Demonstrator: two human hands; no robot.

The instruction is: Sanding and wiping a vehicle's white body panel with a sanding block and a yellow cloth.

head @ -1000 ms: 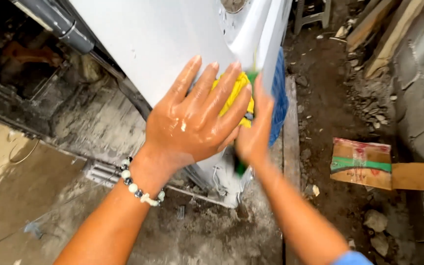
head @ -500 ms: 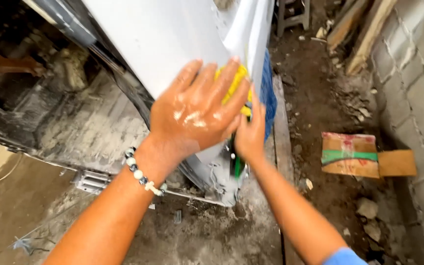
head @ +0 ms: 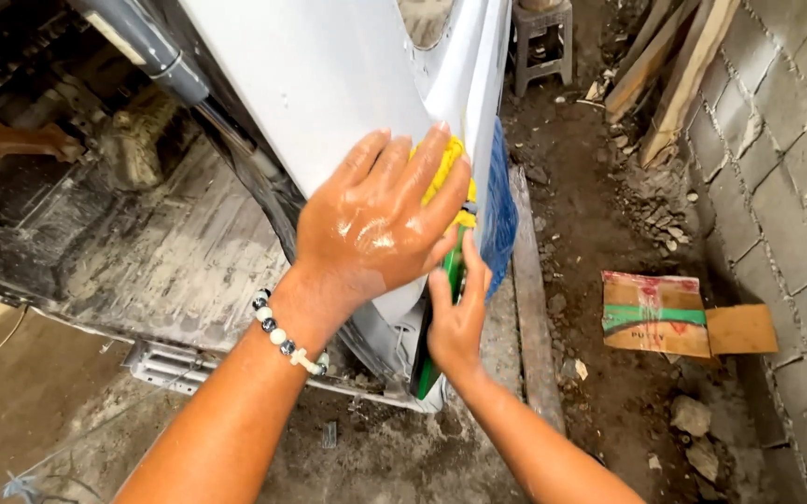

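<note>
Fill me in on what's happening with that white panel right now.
A person is working on a white car door that stands open over a stripped, dusty floor pan. The wet left hand lies flat on a yellow cloth against the door's edge. The right hand has its grip on a green-handled tool just below it. A cardboard box lies on the dirt nearby.

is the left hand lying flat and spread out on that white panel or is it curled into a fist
Flat and spread. The left hand presses palm-down on the white panel, fingers extended and apart, over a yellow cloth.
</note>
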